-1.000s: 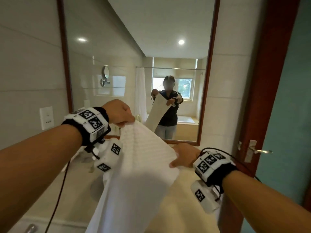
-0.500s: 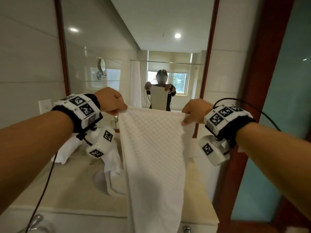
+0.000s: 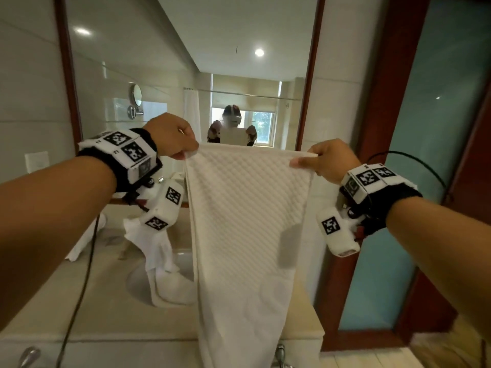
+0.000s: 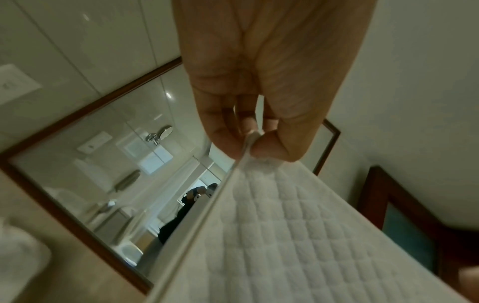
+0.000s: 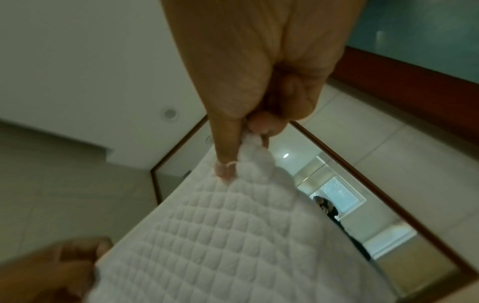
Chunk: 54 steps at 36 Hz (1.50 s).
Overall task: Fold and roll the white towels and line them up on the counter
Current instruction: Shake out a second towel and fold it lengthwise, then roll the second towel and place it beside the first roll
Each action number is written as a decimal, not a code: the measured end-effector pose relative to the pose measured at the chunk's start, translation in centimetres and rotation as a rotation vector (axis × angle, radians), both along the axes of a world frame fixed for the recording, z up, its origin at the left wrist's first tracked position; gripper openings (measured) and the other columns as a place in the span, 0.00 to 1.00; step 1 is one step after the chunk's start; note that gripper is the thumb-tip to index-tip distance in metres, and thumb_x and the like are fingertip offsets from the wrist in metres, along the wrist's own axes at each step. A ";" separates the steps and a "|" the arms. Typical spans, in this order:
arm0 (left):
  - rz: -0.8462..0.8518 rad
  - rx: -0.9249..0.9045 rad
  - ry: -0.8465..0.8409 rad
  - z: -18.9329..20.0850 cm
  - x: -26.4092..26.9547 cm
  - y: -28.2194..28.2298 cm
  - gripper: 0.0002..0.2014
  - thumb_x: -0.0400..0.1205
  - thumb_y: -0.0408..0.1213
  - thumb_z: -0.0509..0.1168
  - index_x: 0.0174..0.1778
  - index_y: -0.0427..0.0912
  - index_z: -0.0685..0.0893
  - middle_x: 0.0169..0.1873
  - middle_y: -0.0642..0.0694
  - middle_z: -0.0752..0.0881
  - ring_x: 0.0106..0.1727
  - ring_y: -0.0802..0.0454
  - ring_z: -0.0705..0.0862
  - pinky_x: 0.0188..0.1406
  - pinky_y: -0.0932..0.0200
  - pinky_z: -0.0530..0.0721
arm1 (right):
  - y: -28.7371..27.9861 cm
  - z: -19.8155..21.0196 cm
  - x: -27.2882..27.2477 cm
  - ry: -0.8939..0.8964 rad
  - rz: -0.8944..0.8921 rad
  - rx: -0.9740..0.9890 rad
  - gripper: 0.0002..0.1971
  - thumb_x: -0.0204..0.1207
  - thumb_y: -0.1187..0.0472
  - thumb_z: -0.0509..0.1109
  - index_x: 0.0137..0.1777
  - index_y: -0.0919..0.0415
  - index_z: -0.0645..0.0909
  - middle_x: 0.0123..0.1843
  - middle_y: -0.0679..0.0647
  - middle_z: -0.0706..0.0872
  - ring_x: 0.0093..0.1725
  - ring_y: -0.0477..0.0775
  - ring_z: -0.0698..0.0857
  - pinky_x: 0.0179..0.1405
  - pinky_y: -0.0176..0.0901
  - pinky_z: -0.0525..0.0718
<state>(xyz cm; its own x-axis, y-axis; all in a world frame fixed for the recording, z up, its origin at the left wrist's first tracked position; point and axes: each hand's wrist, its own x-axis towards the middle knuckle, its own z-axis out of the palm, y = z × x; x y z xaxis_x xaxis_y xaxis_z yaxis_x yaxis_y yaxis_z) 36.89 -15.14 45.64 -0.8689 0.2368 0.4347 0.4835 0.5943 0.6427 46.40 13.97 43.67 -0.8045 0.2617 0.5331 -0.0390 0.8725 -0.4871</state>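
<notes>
A white towel (image 3: pixel 247 221) hung full length above the counter (image 3: pixel 111 296), stretched by its top corners; more towels (image 3: pixel 162 261) lay crumpled in the sink. The left hand (image 3: pixel 170 136) and right hand (image 3: pixel 329 160) each pinched a corner. Folding had barely begun; next, probably, bringing edges together evenly.

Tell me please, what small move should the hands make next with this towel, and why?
Probably bring the two pinched corners together to fold it lengthwise: the left hand and right hand each pinch a top corner of the white towel, which hangs flat and unfolded over the counter.
</notes>
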 end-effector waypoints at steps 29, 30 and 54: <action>-0.033 -0.003 -0.028 -2.6 -2.8 0.3 0.06 0.71 0.25 0.69 0.33 0.40 0.83 0.31 0.42 0.86 0.31 0.50 0.86 0.27 0.68 0.85 | -0.2 1.5 0.5 -0.107 0.071 0.130 0.14 0.69 0.50 0.76 0.43 0.62 0.87 0.31 0.53 0.87 0.28 0.45 0.83 0.36 0.37 0.82; -0.037 0.006 -0.037 -3.0 -3.2 0.5 0.06 0.71 0.25 0.70 0.33 0.40 0.84 0.31 0.42 0.87 0.32 0.49 0.87 0.31 0.66 0.87 | -0.1 1.2 0.2 -0.108 0.060 0.115 0.14 0.68 0.50 0.76 0.43 0.62 0.87 0.31 0.53 0.88 0.28 0.45 0.83 0.34 0.34 0.82; 0.046 -0.091 -0.469 -27.7 -30.2 19.3 0.05 0.77 0.26 0.65 0.38 0.39 0.79 0.34 0.41 0.85 0.28 0.52 0.84 0.16 0.69 0.82 | 16.6 -24.8 -29.1 -0.414 -0.085 -0.428 0.10 0.75 0.58 0.72 0.50 0.65 0.87 0.25 0.50 0.84 0.17 0.38 0.81 0.17 0.26 0.75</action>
<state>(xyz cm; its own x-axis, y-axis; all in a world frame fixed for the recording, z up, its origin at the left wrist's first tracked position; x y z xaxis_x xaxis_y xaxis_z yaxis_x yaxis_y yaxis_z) 6.70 4.12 17.89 -0.9768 0.2123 -0.0276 0.1255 0.6722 0.7297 17.31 30.56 18.86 -0.8895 0.4568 0.0135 0.2902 0.5873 -0.7555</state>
